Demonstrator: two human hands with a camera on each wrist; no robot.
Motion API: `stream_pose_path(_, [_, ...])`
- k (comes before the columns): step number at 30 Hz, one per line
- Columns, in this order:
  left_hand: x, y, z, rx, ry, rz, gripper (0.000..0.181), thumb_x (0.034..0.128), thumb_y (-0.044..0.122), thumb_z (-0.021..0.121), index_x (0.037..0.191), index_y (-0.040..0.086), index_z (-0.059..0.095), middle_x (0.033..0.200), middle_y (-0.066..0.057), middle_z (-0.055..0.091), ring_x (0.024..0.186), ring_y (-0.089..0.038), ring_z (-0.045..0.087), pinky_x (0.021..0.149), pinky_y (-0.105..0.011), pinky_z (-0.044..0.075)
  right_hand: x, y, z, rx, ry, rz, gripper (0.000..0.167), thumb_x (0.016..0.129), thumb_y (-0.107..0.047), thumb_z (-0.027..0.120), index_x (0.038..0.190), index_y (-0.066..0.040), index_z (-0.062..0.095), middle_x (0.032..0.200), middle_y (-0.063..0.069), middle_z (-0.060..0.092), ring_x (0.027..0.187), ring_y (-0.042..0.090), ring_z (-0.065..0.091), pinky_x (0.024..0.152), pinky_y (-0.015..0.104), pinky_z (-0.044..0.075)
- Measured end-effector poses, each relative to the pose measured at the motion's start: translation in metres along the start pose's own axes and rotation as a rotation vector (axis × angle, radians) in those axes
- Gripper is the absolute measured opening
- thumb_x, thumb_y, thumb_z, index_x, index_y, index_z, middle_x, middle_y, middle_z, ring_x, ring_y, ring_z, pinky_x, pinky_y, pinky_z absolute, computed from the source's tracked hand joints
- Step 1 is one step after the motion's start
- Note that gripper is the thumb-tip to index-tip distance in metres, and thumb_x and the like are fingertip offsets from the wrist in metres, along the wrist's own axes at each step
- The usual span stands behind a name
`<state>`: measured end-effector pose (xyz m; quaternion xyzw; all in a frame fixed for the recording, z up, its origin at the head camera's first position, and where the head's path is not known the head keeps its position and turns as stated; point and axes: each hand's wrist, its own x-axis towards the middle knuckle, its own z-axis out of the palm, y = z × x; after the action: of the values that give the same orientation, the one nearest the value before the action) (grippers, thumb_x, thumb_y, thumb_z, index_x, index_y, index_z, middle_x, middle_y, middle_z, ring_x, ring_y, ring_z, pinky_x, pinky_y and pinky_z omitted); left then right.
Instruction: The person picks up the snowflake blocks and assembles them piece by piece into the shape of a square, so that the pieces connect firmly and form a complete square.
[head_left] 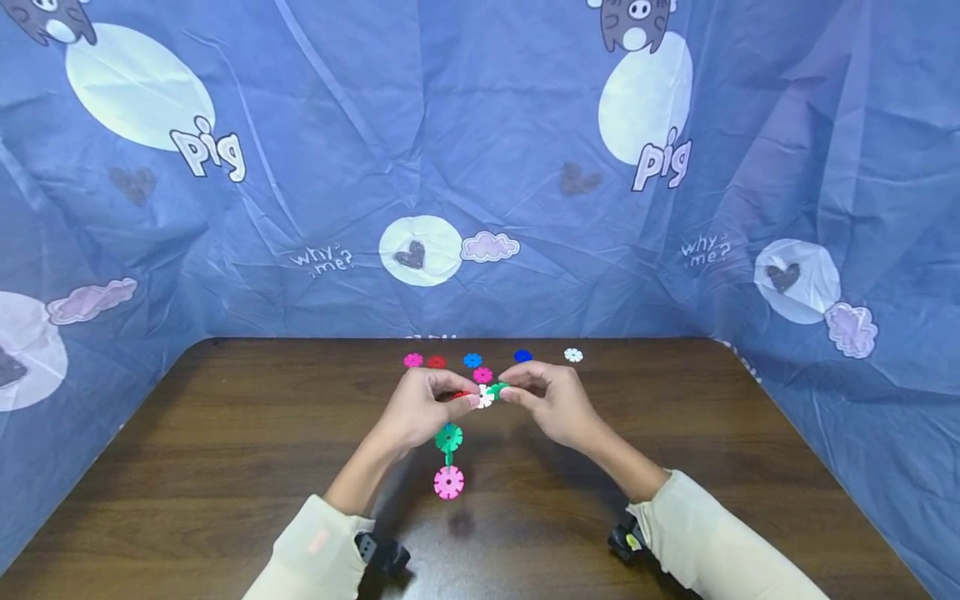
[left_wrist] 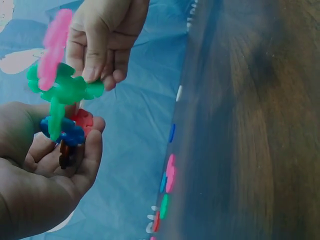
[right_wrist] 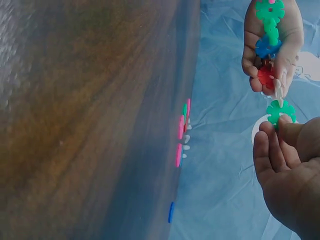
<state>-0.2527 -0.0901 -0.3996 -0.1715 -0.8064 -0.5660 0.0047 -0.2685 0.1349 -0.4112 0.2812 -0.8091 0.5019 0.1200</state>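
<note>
In the head view, both hands meet above the table's middle over notched plastic discs. My left hand grips a chain of joined discs, its fingers about a red disc and a white disc. A blue disc, green discs and a pink disc also belong to this chain, the pink one at its near end. My right hand pinches a green disc between thumb and fingers, its edge against the white disc. How deep their slots engage, I cannot tell.
Along the back of the brown wooden table lie loose discs: pink, red, light blue, another pink, dark blue and white. A blue printed cloth hangs behind and at both sides.
</note>
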Motion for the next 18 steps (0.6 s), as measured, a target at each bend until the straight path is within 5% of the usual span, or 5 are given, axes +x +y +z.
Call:
stream_pose_path(6, [0.002,-0.002,-0.003,-0.077,-0.021,-0.052,0.019,0.0921,0.015,0.078,0.104,0.001,0.078,0.087,-0.006,0.075,0.074,-0.014,0.063,0.068,-0.031,0.054,0.005,0.002,-0.003,0.024,-0.026,-0.011,0.005,0.091,-0.003,0.075,0.095,-0.004,0.077,0.086,0.01,0.076,0.075,0.031,0.071,0.059,0.026,0.054])
stream_pose_path(12, [0.002,-0.006,-0.006,-0.277,-0.095,-0.181,0.027,0.0964,0.012,0.07,0.117,-0.006,0.071,0.078,-0.004,0.073,0.064,-0.015,0.062,0.057,-0.028,0.049,0.01,0.003,-0.005,0.062,-0.083,-0.017,0.005,0.09,-0.002,0.077,0.095,-0.003,0.077,0.085,0.005,0.076,0.074,0.02,0.07,0.062,0.026,0.056])
stream_pose_path(18, [0.002,-0.012,-0.005,-0.343,-0.17,-0.233,0.026,0.093,0.005,0.071,0.113,-0.011,0.07,0.074,0.0,0.071,0.059,-0.011,0.061,0.053,-0.025,0.047,0.013,0.003,-0.004,0.074,-0.148,-0.003,0.007,0.089,-0.004,0.078,0.096,-0.004,0.078,0.091,0.004,0.076,0.081,0.013,0.07,0.071,0.028,0.059])
